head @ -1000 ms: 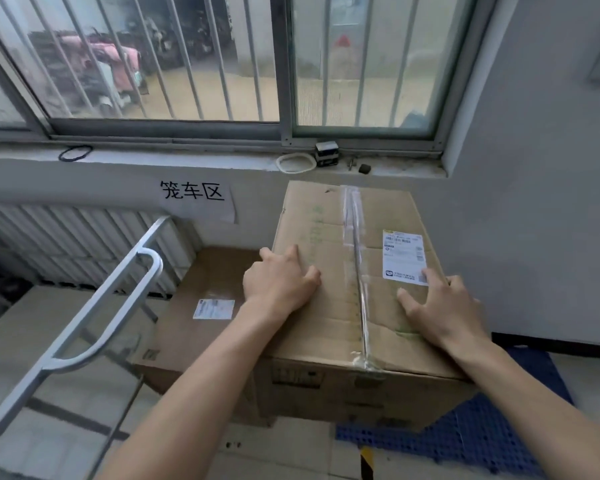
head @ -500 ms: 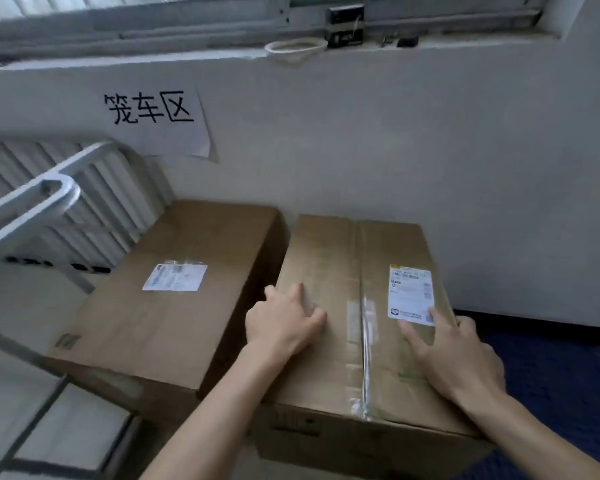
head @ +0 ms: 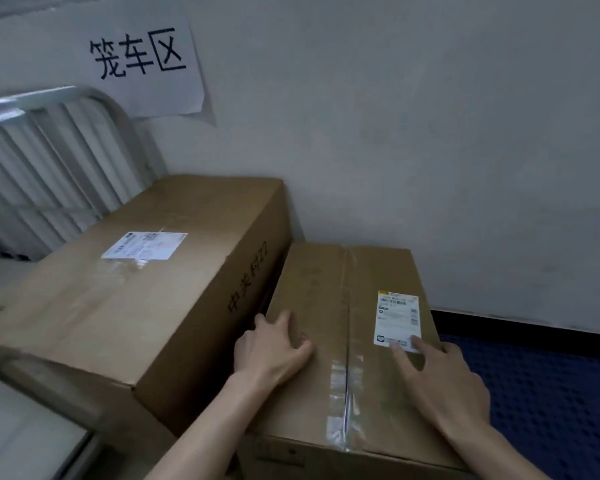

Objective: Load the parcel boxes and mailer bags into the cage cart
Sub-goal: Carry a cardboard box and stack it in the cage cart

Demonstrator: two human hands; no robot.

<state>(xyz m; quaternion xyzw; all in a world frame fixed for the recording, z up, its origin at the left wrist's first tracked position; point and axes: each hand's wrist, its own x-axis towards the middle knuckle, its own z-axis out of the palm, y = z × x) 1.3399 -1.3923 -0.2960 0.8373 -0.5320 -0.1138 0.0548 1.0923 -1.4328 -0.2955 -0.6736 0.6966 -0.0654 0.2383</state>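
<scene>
A taped brown parcel box [head: 329, 306] with a white shipping label lies low against the wall. It sits right beside a larger brown box [head: 125, 306] that also carries a label. My left hand [head: 271, 348] rests on the smaller box's top near its left edge, fingers loosely curled over the cardboard. My right hand [head: 440, 379] presses flat on the top at the right, with the index finger on the label's lower corner. The cage cart's grey metal railing [head: 49, 147] rises behind the larger box at the left.
The grey wall [head: 430, 133] runs close behind both boxes and bears a paper sign [head: 142, 60]. A blue plastic pallet [head: 551, 403] lies on the floor to the right. A pale surface [head: 21, 441] shows at the lower left.
The smaller box has gone down from about window-sill height to sit beside the larger box. Both hands stayed on its top. My view tilted downward, and the window left the frame.
</scene>
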